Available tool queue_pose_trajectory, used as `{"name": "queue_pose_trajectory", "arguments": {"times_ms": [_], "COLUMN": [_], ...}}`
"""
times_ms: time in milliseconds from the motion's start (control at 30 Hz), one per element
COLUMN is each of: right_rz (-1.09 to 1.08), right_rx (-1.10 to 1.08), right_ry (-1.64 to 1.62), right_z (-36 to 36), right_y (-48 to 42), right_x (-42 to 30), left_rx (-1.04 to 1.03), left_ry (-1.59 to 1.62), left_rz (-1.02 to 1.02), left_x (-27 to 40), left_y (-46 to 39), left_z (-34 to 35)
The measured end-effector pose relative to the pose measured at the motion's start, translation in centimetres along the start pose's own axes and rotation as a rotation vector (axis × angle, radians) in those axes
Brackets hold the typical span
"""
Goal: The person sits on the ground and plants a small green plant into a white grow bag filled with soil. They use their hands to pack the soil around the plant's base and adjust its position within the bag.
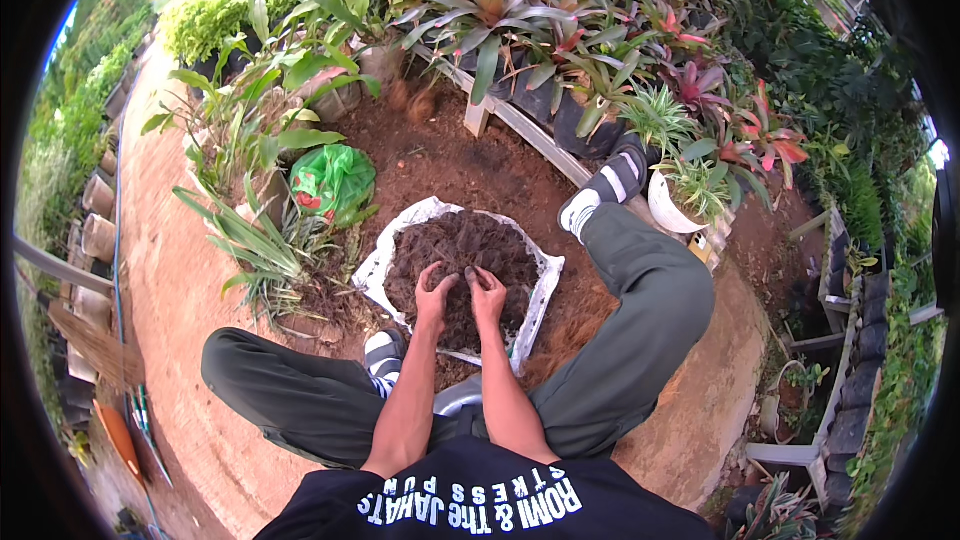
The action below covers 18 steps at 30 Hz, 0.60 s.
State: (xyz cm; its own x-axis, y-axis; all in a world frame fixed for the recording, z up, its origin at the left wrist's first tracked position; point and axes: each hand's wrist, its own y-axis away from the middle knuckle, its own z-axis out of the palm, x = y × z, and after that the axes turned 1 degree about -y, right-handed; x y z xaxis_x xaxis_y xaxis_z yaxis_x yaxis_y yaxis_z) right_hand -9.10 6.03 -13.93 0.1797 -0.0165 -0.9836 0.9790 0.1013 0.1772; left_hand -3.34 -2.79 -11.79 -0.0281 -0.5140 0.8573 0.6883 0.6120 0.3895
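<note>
A white sack [546,281] with its rim spread wide stands between my legs, filled with dark soil mixed with brown fibre [469,240]. Over the middle of the soil is my left hand [436,291], its thumb and fingers curved towards the right hand. Close beside it on the right, my right hand [487,291] has its thumb and fingertips near together at the fibrous soil. A small gap parts the two hands. Whether either one pinches a bit of the mix cannot be made out. Soil darkens the fingertips.
A green plastic bag [334,181] lies beyond the sack to the left, near uprooted leafy plants [259,240]. Potted bromeliads [491,7] crowd behind a low rail [540,136]. At right stands a white pot [667,202] with a spider plant. Loose brown fibre [574,337] lies by my right leg.
</note>
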Motion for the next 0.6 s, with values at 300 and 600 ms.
{"name": "queue_pose_trajectory", "arguments": {"times_ms": [300, 600], "right_rz": [0.082, -0.065], "right_rx": [-0.121, -0.052], "right_ry": [-0.063, 0.172], "right_z": [0.2, -0.3], "right_y": [-0.2, -0.3], "right_x": [1.5, 1.7], "left_rx": [0.116, 0.144], "left_ry": [-0.043, 0.174], "left_rz": [0.015, -0.157], "left_x": [-1.4, -0.9], "left_y": [-1.0, -0.1], "left_z": [-1.2, -0.5]}}
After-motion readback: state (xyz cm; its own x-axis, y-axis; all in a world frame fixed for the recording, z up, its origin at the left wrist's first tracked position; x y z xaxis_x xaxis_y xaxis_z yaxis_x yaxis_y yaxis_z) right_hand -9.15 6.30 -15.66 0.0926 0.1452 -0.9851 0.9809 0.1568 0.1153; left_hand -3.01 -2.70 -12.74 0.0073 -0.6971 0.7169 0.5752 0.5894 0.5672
